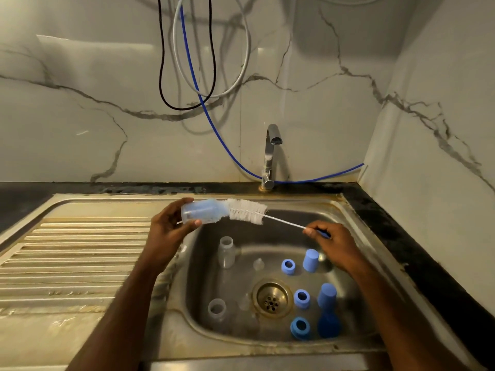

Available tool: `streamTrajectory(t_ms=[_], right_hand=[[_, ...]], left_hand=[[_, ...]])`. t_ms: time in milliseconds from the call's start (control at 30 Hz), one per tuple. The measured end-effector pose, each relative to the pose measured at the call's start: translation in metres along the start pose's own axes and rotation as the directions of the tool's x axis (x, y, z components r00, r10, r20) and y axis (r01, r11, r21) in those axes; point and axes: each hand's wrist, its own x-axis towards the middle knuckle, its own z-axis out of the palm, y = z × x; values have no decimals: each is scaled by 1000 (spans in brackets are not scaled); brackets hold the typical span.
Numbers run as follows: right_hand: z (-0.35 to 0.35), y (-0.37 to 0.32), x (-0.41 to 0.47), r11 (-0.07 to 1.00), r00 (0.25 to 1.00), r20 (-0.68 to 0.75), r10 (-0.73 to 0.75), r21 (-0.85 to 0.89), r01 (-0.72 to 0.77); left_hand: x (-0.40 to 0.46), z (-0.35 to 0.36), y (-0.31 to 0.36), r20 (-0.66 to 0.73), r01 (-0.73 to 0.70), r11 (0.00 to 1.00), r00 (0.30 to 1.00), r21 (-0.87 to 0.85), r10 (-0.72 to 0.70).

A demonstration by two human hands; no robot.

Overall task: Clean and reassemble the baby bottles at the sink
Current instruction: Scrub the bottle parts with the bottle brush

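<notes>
Scrubbing looks barely begun: the left hand (171, 226) grips a clear baby bottle (203, 211) on its side above the sink's (356, 210) left rim, while the right hand (330, 242) pinches the blue handle of a bottle brush (247, 211), its bristles mostly outside the mouth. Two more bottles (226, 251), three blue collar rings (288, 266), caps (310, 259) and nipples (258, 264) lie apart in the basin, nothing reassembled, and the tap (272, 153) runs dry.
</notes>
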Motion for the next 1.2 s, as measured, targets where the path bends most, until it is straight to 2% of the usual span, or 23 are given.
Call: streamTrajectory(t_ms=[100,233,333,400,500,633,700,767,867,1067,1200], right_hand=[[-6,6,3,999,998,-57,34,33,-33],[5,2,-1,1000,1000,4,-17,8,17],[-5,6,3,998,997,-66,40,59,-36],[-2,5,2,998,998,-41,38,50,-36],[6,0,-1,999,1000,-6,8,35,-7],[4,4,0,999,999,-23,30,41,-29],[6,2,-2,999,1000,-10,11,49,-11],[8,0,-2,999,1000,-3,-5,54,5],[6,3,0,997,999,-21,24,68,-23],[5,1,-2,996,1000,12,20,82,-21],[-4,1,-2,988,996,-55,68,142,-60]], left_hand=[[4,-5,-1,-36,9,1000,999,-24,-10],[1,3,-3,13,2,999,1000,53,-3],[3,-2,-1,-42,3,1000,999,0,-3],[1,0,1,-36,13,1000,999,-3,-13],[-1,10,2,5,5,997,1000,81,-5],[3,12,4,-139,161,970,981,181,-137],[4,11,2,-187,176,959,973,223,-135],[4,9,5,-179,127,977,979,174,-95],[4,4,12,-116,97,995,989,5,-95],[4,2,10,-77,73,995,995,73,-68],[7,-9,7,-116,125,985,984,-118,-139]])
